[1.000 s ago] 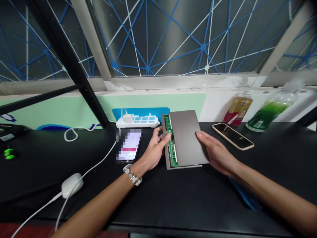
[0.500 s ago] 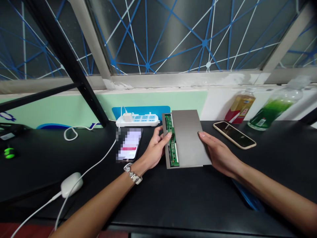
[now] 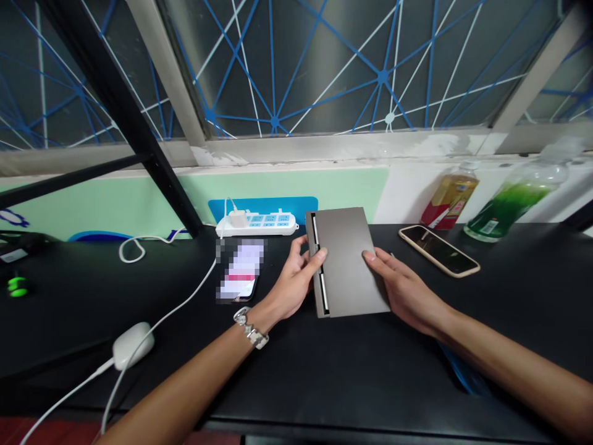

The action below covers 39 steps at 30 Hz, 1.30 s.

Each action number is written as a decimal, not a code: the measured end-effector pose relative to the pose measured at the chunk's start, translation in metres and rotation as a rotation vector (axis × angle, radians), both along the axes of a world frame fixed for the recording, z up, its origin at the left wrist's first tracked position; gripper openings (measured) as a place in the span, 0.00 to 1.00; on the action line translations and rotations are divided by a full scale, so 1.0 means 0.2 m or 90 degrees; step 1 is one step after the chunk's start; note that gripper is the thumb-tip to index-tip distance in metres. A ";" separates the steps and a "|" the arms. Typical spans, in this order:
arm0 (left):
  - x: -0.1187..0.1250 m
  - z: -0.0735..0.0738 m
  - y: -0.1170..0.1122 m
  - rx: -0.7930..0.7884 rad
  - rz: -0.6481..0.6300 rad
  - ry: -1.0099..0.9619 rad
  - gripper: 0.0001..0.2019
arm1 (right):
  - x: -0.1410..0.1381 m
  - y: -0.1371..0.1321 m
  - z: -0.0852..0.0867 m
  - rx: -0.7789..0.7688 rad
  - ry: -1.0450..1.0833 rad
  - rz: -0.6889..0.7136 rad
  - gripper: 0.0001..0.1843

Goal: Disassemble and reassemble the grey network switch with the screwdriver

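A flat grey metal device casing [image 3: 319,308] is held tilted above the black desk. Its grey cover panel [image 3: 347,266] lies over most of it, with a narrow dark gap and a white strip along the left side. My left hand [image 3: 299,272] grips the left edge, thumb on top near the gap and fingers underneath. On the right edge, my right hand [image 3: 398,281] is closed around the cover panel, its thumb resting on the upper face. What lies under the panel and the fingers below are hidden.
Left of the casing lies a lit phone [image 3: 243,272], with a white power strip [image 3: 259,224] behind. To the right are a dark-screened phone [image 3: 438,250], a drink bottle [image 3: 449,196] and a green bottle [image 3: 512,201]. A white charger [image 3: 133,346] with cables sits front left.
The cover panel has slid left across the casing. The green circuit board that showed along the left side is now covered, and my right hand has shifted slightly left with the panel.
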<state>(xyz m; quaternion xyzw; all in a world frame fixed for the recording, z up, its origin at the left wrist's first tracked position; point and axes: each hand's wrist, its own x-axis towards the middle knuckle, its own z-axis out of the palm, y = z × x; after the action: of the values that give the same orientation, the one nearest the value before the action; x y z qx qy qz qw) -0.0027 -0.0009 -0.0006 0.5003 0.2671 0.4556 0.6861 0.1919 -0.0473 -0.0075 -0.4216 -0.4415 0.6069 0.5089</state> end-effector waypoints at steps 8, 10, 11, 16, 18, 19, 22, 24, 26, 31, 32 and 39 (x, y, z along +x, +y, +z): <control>0.01 0.04 -0.06 0.091 -0.002 0.103 0.29 | -0.03 -0.02 0.02 0.027 -0.007 0.001 0.20; 0.00 0.06 -0.06 0.133 0.008 0.163 0.27 | -0.03 -0.03 0.05 0.050 -0.002 0.007 0.19; -0.02 0.08 -0.05 0.161 0.025 0.191 0.24 | -0.03 -0.04 0.07 0.075 -0.010 0.009 0.18; -0.20 0.18 0.13 0.379 0.221 0.318 0.17 | 0.06 -0.06 0.14 0.372 -0.322 -0.115 0.19; -0.29 0.21 0.20 0.453 0.195 0.487 0.12 | 0.11 -0.04 0.12 0.507 -0.517 -0.120 0.22; -0.33 0.22 0.23 0.476 0.149 0.568 0.10 | 0.13 -0.02 0.10 0.565 -0.592 -0.100 0.23; -0.40 0.20 0.27 0.493 0.017 0.709 0.07 | 0.15 0.03 0.03 0.657 -0.735 -0.028 0.24; -0.41 0.16 0.28 0.494 -0.025 0.740 0.08 | 0.14 0.06 0.00 0.668 -0.802 0.007 0.24; -0.39 0.12 0.29 0.494 -0.052 0.752 0.09 | 0.12 0.08 -0.01 0.680 -0.851 0.037 0.24; -0.38 0.05 0.33 0.474 -0.071 0.740 0.07 | 0.09 0.08 0.01 0.666 -0.897 0.090 0.26; -0.38 0.05 0.33 0.471 -0.071 0.736 0.06 | 0.09 0.08 0.01 0.649 -0.900 0.102 0.27; -0.36 0.06 0.30 0.439 -0.044 0.711 0.06 | 0.12 0.06 0.02 0.546 -0.828 0.227 0.33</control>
<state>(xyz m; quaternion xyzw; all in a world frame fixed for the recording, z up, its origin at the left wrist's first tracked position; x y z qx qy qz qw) -0.0745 0.0596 0.0120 0.8611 0.4055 0.1649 0.2587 0.2155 -0.0350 -0.0038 -0.3816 -0.9055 0.0892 0.1626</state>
